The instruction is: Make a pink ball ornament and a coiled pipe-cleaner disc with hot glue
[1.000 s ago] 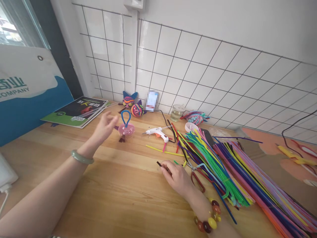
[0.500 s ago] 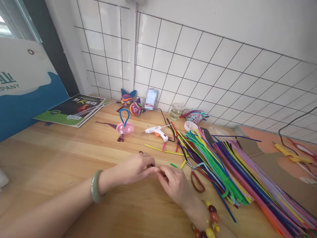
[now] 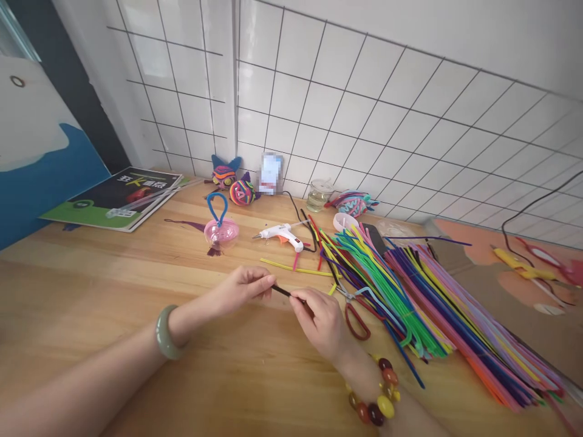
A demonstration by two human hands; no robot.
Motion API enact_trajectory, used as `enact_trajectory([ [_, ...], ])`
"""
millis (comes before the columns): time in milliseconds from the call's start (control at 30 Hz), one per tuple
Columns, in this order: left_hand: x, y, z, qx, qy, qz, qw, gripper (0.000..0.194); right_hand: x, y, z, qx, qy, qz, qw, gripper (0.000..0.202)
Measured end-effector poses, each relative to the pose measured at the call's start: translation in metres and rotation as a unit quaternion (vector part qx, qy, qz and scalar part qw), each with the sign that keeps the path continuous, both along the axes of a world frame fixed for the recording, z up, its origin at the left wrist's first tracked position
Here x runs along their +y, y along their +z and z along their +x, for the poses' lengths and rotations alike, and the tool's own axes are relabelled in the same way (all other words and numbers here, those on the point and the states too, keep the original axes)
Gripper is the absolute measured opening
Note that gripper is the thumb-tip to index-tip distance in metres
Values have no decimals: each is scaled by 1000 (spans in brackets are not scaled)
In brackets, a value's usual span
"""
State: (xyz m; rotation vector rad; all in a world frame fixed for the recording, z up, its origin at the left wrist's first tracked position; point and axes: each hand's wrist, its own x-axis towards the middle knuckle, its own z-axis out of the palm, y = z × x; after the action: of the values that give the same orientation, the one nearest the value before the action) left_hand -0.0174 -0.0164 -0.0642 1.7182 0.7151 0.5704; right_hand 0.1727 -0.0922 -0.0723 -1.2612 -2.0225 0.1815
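Note:
A short black pipe cleaner (image 3: 281,291) stretches between my two hands above the wooden table. My left hand (image 3: 248,285), with a pale green bangle at the wrist, pinches its left end between thumb and fingertips. The other end is pinched by my right hand (image 3: 319,315), which has a beaded bracelet below it; part of the pipe cleaner is hidden under those fingers. Scissors (image 3: 357,321) with dark red handles lie just right of my right hand. Beyond the hands rests a white glue gun (image 3: 283,234), with a yellow pipe cleaner (image 3: 296,268) in front of it.
Bundles of coloured pipe cleaners (image 3: 410,303) cover the right side. A pink clear ball (image 3: 221,232) with a blue loop stands left of the glue gun. Along the wall are striped figures (image 3: 243,190), a phone (image 3: 271,174) and a glass jar (image 3: 319,195). A book (image 3: 118,197) lies far left.
My hands have drawn slightly apart, so more of the black pipe cleaner shows between them. The whole view has shifted a little, with things now further left and higher.

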Motion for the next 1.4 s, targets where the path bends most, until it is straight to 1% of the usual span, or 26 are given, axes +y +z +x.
enact_trajectory([
  [100, 1, 0, 1, -6, 9, -5, 1000, 34, 1, 2, 1, 16, -21, -12, 1000, 15],
  [233, 0, 1, 1, -6, -21, 10, 1000, 29, 2, 2, 2, 31, -43, -8, 999, 14],
  [300, 0, 1, 2, -8, -33, 2, 999, 26, 3, 0, 3, 35, -44, -4, 998, 13],
  [467, 1, 0, 1, 10, -99, -78, 992, 23, 6, -3, 4, 38, -23, -12, 999, 15],
  [500, 1, 0, 1, 16, -104, -97, 990, 23, 6, -4, 4, 37, -20, -12, 999, 15],
  [700, 2, -1, -1, 8, -72, -182, 981, 21, 8, -6, 5, 47, -13, -16, 999, 15],
  [833, 4, -2, -4, -46, -26, -253, 966, 20, 10, -3, 9, 82, -31, -43, 995, 14],
  [933, 6, -3, -5, -110, -3, -308, 945, 19, 14, 0, 12, 160, -44, -133, 977, 15],
  [1000, 7, -3, -5, -151, -5, -339, 929, 19, 17, 0, 13, 216, -36, -209, 953, 21],
  [1067, 7, -2, -4, -178, -7, -353, 919, 20, 19, -2, 13, 263, -27, -268, 926, 22],
  [1167, 7, 0, -4, -187, -9, -356, 916, 25, 21, -5, 10, 317, -22, -326, 890, 19],
  [1233, 6, 1, -3, -186, -11, -359, 915, 28, 20, -7, 9, 333, -14, -347, 877, 19],
  [1267, 6, 1, -3, -184, -14, -362, 914, 28, 19, -7, 8, 332, -8, -347, 877, 20],
  [1300, 5, 1, -3, -179, -20, -368, 912, 28, 18, -7, 7, 323, -5, -340, 883, 21],
  [1333, 4, 1, -3, -172, -27, -378, 910, 28, 17, -7, 7, 307, -6, -319, 896, 23],
  [1400, 1, 0, -1, -147, -40, -400, 904, 26, 14, -6, 5, 255, -16, -246, 935, 24],
])
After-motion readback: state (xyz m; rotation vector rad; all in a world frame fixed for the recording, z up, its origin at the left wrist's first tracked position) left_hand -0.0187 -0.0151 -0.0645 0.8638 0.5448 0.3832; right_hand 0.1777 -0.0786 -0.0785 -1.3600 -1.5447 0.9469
